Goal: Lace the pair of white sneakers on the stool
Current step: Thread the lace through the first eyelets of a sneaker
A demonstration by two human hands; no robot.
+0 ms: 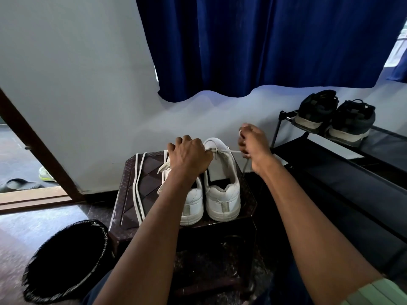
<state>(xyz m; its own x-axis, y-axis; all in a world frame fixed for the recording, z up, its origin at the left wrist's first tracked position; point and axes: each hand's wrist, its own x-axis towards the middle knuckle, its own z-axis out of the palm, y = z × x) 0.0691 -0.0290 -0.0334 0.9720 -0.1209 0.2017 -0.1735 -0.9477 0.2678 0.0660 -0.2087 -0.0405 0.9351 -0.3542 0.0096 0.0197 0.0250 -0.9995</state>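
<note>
White sneakers (211,186) stand side by side on the brown stool (145,179), heels toward the person. The left hand (190,156) rests on the left sneaker with its fingers curled, pinching the lace (234,152) at the front of the right sneaker. The right hand (253,143) is just beside that sneaker, fingers closed on the lace's other end, pulling it tight. A spare white lace (138,183) lies on the stool's left side. A black bin (66,260) with a black bag inside sits on the floor nearby.
</note>
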